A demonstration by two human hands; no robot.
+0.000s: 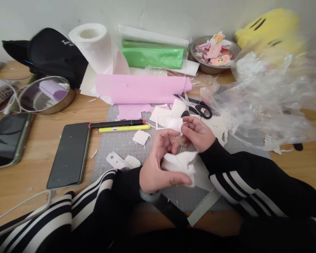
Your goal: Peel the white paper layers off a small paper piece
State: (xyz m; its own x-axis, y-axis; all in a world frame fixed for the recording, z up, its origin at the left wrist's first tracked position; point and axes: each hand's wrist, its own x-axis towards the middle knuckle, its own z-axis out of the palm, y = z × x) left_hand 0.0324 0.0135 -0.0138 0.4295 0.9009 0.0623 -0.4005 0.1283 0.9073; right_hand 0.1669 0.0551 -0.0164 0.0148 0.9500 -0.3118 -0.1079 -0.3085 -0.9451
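Apparently at delicate handwork above the cutting mat [118, 142]. With the left hand [154, 167], cradling a white tissue wad [177, 163] between thumb and curled fingers, over the middle of the mat; with the right hand [199, 134], pinching a small white piece [174, 124] narrowly between thumb and fingertips, nearer the mat's far edge. Cannot tell whether also touching the small piece with the left fingertips. Best to keep the pinch light, so as not to crease or tear it. Hold the wad loosely, without crushing it into the palm. Turn the small piece by its edge, staying clear of the scissors [205, 111], lying with blades spread at the mat's far edge. Avoid brushing the white scrap [141, 137] on the mat's left part.
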